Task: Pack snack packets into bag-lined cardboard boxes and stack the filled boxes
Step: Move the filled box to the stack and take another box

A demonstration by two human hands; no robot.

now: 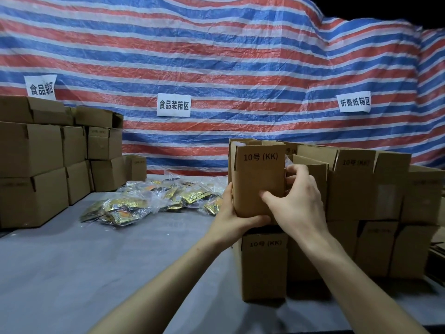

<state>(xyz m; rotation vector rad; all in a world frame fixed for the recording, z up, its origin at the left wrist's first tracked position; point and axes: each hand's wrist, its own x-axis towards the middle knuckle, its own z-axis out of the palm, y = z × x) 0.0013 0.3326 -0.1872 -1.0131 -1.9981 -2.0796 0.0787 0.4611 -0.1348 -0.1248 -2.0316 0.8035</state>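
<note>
Head view shows both arms stretched over the grey table point(96, 261). My left hand point(237, 213) holds the low left corner of an open box point(258, 179), fingers curled under it. My right hand point(296, 196) grips its right side, thumb on the front, fingers curled over the edge. This box stands tall on top of another box point(263, 261). A clear bag may be inside; I cannot be sure. The snack packets point(154, 201) lie to the left, nearer my left hand. Farther left stand closed boxes point(31, 165).

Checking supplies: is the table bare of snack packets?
No, a pile of snack packets lies on the table, left of the held box.
</note>
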